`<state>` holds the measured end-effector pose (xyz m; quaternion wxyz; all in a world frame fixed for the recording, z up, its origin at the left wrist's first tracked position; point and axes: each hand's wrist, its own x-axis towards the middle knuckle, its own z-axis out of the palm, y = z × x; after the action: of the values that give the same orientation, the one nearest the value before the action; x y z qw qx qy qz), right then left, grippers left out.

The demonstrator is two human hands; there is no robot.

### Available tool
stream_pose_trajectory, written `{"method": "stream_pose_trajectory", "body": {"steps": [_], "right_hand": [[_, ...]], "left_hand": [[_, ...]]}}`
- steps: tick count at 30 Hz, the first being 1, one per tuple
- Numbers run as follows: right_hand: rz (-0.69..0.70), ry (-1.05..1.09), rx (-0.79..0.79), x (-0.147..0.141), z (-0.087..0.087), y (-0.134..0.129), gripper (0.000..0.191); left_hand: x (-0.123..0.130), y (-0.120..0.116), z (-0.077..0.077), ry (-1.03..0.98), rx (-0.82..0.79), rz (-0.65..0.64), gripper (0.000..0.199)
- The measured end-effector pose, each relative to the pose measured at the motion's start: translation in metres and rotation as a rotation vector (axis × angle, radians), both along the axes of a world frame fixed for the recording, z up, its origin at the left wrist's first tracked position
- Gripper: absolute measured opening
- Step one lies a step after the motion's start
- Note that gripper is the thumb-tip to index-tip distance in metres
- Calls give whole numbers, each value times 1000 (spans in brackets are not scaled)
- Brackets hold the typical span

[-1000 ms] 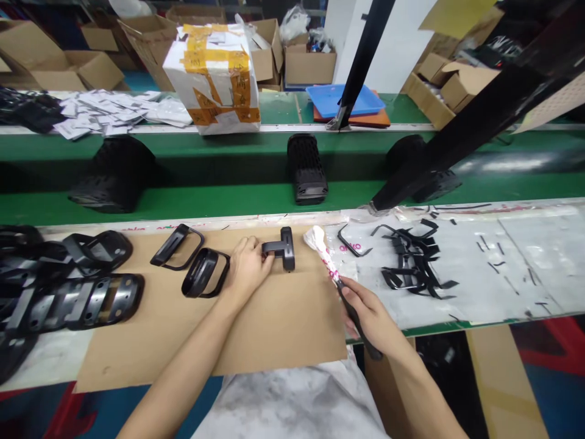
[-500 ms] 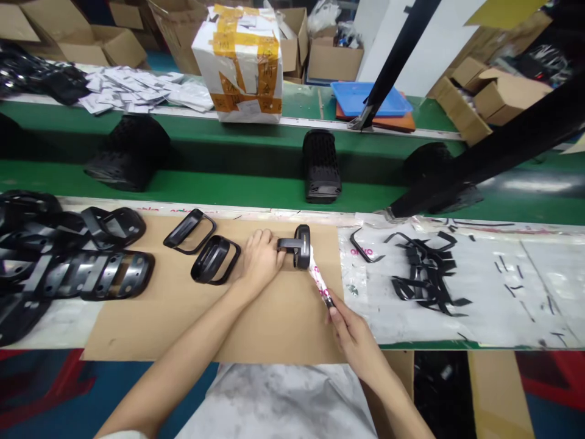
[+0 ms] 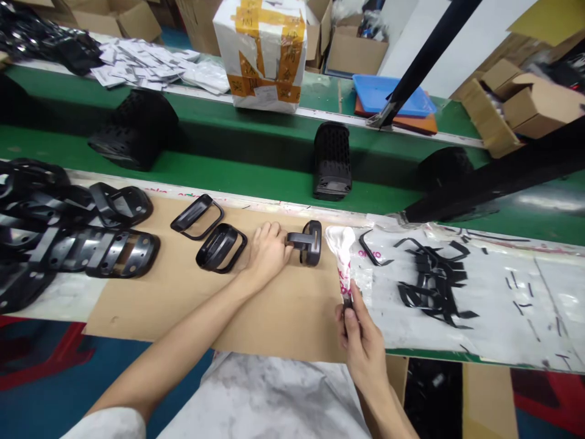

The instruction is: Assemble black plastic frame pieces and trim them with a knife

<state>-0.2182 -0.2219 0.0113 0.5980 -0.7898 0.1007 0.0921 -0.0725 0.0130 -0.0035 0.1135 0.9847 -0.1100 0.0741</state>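
Ok, L hand (image 3: 269,253) curled, fingertips on stem of black plastic T-part (image 3: 308,242), can't tell how firm the hold is. Part lies on cardboard sheet (image 3: 274,323), near its right edge: glossy black, w/ flat oval head at far end of stem, just past the fingers. R hand (image 3: 361,344) closed round dark tool handle (image 3: 347,302), held upright; top end wrapped in white film (image 3: 340,244) w/ pink print, just beside T-part head, can't tell if touching. Two black oval frames (image 3: 221,247) sit left of L hand on cardboard, bigger slotted plates (image 3: 122,254) further left. Right of R hand: film-covered bench (image 3: 512,305) w/ pile of black strips (image 3: 434,283). Black ribbed housings (image 3: 332,161) on green belt (image 3: 247,177) beyond.
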Motion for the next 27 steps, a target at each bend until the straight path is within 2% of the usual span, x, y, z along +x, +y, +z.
{"method": "stream_pose_trajectory", "body": {"steps": [3,6,10,13,14,19,21,23,26,27], "right_hand": [[156,8,-151,7,4,4,60],[228,92,-153,17,10,1,60],[105,148,-9,11,8,-2,63],[-49,62,55,-2,1,2,66],[-53,39,46,-4,-1,4,65],[186,130,-96,7,2,5,63],[145,146,-85,12,6,3,64],[47,112,-49,10,8,1,65],[-117,-6,-23,1,5,4,65],[-132,-32,-32,-2,3,6,64]], "left_hand": [[0,0,1,8,-10,-4,20],[0,0,0,13,-19,-3,19],[0,-1,-2,14,-12,6,19],[0,-1,0,19,-4,4,19],[-1,-1,0,23,-2,3,19],[-2,-1,3,35,-21,7,19],[-2,0,3,34,-23,7,19],[-2,0,3,34,-23,8,19],[-2,-1,4,38,-34,9,18],[-2,-1,4,39,-40,11,18]]}}
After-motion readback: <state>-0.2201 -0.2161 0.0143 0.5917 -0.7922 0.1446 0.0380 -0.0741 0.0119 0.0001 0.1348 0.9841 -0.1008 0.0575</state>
